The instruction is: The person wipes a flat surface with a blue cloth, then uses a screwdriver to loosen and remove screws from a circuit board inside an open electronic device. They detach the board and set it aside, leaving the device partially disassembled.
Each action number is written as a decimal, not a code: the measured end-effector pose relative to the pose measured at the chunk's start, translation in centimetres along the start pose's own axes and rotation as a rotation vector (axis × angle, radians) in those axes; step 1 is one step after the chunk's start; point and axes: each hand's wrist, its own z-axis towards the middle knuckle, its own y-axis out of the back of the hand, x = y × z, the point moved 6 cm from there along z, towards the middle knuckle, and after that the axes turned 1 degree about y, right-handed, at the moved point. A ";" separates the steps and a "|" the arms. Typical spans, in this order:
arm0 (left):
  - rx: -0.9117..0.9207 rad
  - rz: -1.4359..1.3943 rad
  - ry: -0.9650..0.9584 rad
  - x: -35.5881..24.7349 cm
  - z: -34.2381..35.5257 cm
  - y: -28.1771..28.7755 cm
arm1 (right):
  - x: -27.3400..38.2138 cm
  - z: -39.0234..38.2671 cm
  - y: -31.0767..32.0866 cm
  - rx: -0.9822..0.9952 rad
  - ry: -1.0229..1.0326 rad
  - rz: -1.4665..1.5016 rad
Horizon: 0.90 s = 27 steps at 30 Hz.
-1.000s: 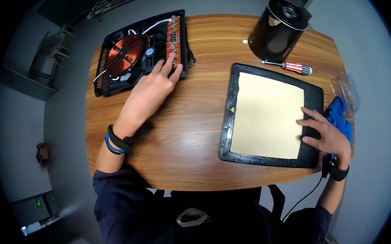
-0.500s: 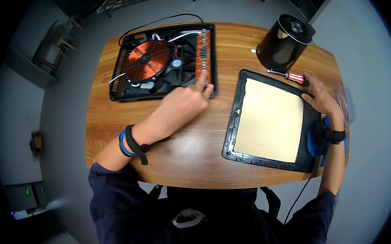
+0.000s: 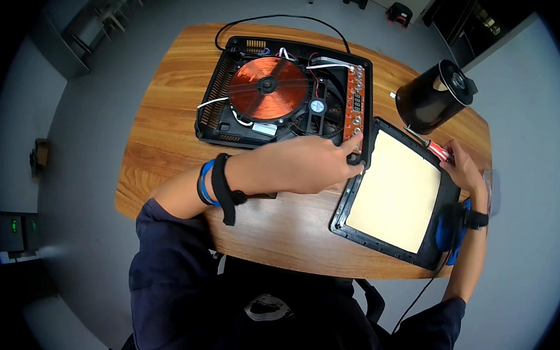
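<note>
The left hand is pointing toward two o'clock, index finger resting at the six-o'clock end of the orange circuit board, which is lying at three o'clock within the open black housing. Its other fingers are mostly hiding, so I cannot tell its grip. At two o'clock, the right hand is gripping a red screwdriver, covering its handle's end. A round label is showing unreadably small markings.

The left forearm slants across the body, its hand turned palm down, two fingers extended and apart, the thumb hard to make out. The right forearm rises steeply, its hand curled in a grip.
</note>
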 end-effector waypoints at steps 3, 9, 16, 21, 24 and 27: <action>0.043 -0.138 -0.004 2.4 -2.4 0.3 | 1.3 -1.8 -0.3 -0.145 0.087 -0.027; -0.130 -0.040 0.192 9.1 -7.7 2.6 | 6.2 -5.0 1.7 -0.252 0.009 0.026; -0.115 0.010 0.557 14.9 -9.3 1.7 | 13.2 -3.4 2.7 -0.305 -0.111 0.059; -0.019 0.045 0.633 14.7 -8.9 0.5 | 11.9 -0.3 0.7 -0.312 -0.081 0.103; -0.060 0.060 0.579 14.4 -8.5 0.6 | 10.0 1.5 -0.9 -0.306 -0.091 0.124; -0.051 0.056 0.608 14.2 -8.4 0.4 | 8.5 3.0 -2.0 -0.298 -0.114 0.114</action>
